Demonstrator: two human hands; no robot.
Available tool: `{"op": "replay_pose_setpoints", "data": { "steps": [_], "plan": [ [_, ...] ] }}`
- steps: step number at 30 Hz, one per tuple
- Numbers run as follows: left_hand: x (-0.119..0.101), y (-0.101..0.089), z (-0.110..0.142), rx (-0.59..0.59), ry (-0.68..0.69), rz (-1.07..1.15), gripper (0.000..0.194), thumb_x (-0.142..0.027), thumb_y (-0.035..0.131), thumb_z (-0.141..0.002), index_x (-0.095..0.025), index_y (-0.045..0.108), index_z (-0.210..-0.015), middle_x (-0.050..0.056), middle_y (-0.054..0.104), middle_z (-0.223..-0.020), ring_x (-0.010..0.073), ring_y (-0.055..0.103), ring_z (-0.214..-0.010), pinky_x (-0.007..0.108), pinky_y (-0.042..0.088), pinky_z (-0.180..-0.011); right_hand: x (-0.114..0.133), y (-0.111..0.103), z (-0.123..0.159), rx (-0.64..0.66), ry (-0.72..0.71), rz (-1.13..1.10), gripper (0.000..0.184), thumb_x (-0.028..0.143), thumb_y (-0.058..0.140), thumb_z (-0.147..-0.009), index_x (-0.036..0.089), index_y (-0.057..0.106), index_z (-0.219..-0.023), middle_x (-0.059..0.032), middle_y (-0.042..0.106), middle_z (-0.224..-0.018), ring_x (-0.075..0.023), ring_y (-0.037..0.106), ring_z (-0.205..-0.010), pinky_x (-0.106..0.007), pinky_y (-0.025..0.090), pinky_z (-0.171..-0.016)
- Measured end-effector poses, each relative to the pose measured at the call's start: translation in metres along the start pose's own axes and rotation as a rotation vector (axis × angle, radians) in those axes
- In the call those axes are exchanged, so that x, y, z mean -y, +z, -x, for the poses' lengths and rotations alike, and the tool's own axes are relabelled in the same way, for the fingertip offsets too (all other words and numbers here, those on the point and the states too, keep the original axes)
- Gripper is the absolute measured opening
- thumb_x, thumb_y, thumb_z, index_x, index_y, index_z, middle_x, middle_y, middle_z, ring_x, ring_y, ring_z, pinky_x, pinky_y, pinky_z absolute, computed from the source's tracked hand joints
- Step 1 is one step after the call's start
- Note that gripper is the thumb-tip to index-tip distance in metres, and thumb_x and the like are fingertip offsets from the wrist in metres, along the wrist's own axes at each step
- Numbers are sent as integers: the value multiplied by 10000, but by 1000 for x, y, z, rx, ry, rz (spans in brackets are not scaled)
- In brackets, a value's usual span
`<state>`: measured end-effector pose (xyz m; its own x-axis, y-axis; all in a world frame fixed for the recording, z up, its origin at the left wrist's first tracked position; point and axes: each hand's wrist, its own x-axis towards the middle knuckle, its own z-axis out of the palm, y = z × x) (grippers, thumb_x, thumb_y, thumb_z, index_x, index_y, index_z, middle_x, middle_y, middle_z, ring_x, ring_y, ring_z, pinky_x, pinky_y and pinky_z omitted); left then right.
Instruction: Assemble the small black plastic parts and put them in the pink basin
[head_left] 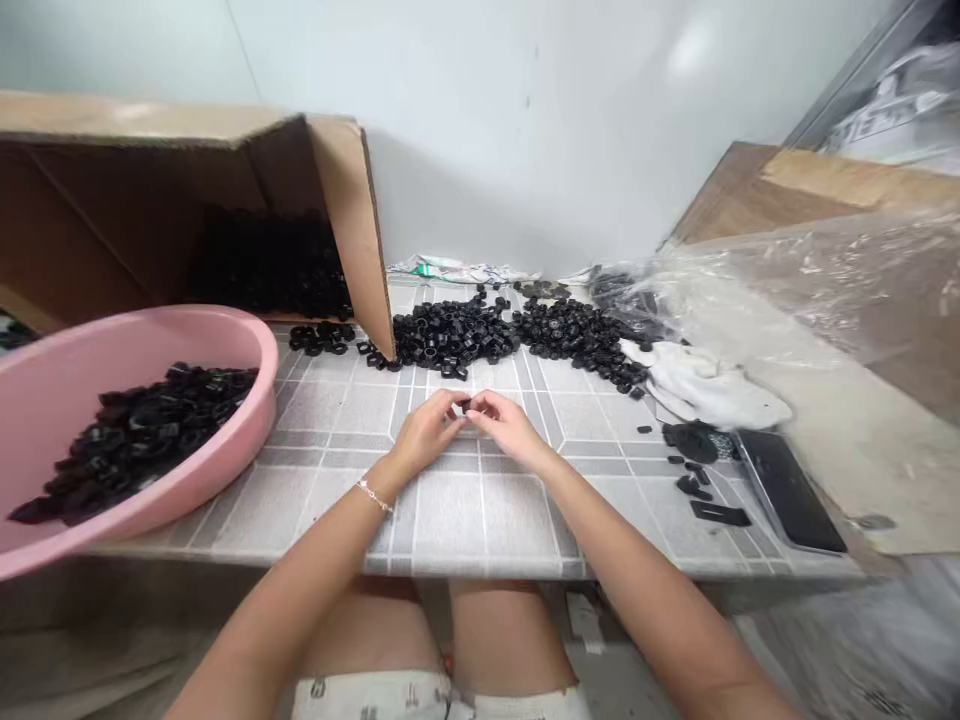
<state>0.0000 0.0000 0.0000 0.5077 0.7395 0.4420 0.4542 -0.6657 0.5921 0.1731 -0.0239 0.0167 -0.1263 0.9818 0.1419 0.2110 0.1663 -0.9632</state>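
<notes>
Head camera: my two hands meet above the checked tablecloth (442, 515), to the right of the pink tub (264, 385); my left hand (429, 432) is nearly closed, thumb and fingertips pinching one small black piece (466, 405); my right hand (511, 430) curls in from the other side, its fingertips drawn together on that same piece; my fingers cover most of it, so I cannot tell its exact shape or which way it is turned. Black parts (157, 425) lie piled inside the tub; behind the tub a cardboard box (352, 200) gapes open with more dark bits in it; to the right of the tub and farther from me sit a left heap (450, 335) and a right heap (574, 335), both black; well to the tub's right are a white cloth (712, 385) and a phone (791, 490). With only fingertips on something so small, an uneven squeeze could pop it loose, and I'd struggle to pick it out if it landed among the heaps; the tub seems to reach past the table's near edge, so a bump from my left elbow might tip it.
</notes>
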Motion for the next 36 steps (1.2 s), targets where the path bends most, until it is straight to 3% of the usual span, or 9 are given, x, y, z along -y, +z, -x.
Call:
{"op": "replay_pose_setpoints", "data": {
  "steps": [3, 6, 11, 17, 20, 23, 28, 32, 36],
  "plan": [
    [-3, -3, 0, -45, 28, 55, 233, -229, 567, -878, -209, 568, -1110, 29, 601, -972, 110, 572, -763, 267, 512, -737, -3, -1, -3, 158, 41, -72, 232, 433, 599, -749, 206, 550, -741, 23, 550, -694, -132, 509, -623, -282, 432, -632],
    [-5, -4, -2, -125, 32, 135, 210, -277, 609, -857, -202, 601, -1053, 54, 579, -1037, 122, 576, -827, 261, 526, -727, -12, -23, -26, 143, 78, -17, 277, 465, 492, -827, 203, 575, -797, -15, 597, -748, -146, 540, -617, -298, 445, -627],
    [-8, -3, -2, -74, 48, 188, 186, -261, 615, -850, -199, 597, -1025, 80, 583, -1145, 176, 563, -1038, 285, 537, -785, -38, -85, -84, -546, -7, 567, 228, 232, 421, -838, 174, 578, -994, -132, 565, -1052, -246, 538, -977, -392, 424, -852],
    [-13, -3, 2, 25, 5, 190, 237, -217, 581, -863, -198, 583, -1099, 71, 622, -1094, 162, 588, -948, 328, 521, -854, -54, -113, -109, -386, 105, 978, 195, 134, 526, -764, 164, 609, -938, -154, 553, -1048, -302, 483, -1025, -432, 381, -867],
    [-15, -1, 2, 31, -65, 290, 244, -229, 583, -857, -193, 591, -1099, 68, 619, -1082, 154, 603, -923, 321, 525, -855, -44, -106, -106, -405, 64, 818, 126, 133, 564, -711, 177, 588, -827, -99, 572, -907, -250, 501, -899, -385, 396, -808],
    [-18, 2, 1, 7, -193, 428, 263, -263, 613, -837, -186, 603, -1088, 68, 624, -1062, 160, 614, -927, 319, 524, -855, -26, -79, -90, -404, 120, 360, 151, 205, 608, -660, 199, 573, -807, 0, 530, -722, -170, 482, -696, -318, 404, -691],
    [-19, 4, -3, -103, -350, 712, 305, -319, 682, -778, -167, 608, -1032, 76, 630, -1087, 165, 628, -918, 337, 513, -879, 1, -16, -36, -52, 89, -471, 279, 295, 583, -715, 249, 646, -982, 15, 602, -797, -132, 543, -703, -275, 430, -662],
    [-18, 1, -6, -182, -468, 896, 384, -321, 737, -714, -161, 564, -1018, 61, 616, -1072, 148, 665, -816, 352, 528, -846, 5, 6, -4, -85, 47, -616, 157, 275, 673, -694, 238, 662, -846, 0, 652, -855, -151, 591, -808, -320, 473, -801],
    [-21, -1, -7, -162, -485, 919, 381, -294, 773, -668, -161, 546, -942, 31, 632, -992, 134, 652, -806, 317, 516, -830, -2, 4, 3, -143, -14, -519, 238, 283, 692, -710, 267, 657, -945, -9, 676, -971, -188, 603, -961, -377, 448, -927]
  ]
}}
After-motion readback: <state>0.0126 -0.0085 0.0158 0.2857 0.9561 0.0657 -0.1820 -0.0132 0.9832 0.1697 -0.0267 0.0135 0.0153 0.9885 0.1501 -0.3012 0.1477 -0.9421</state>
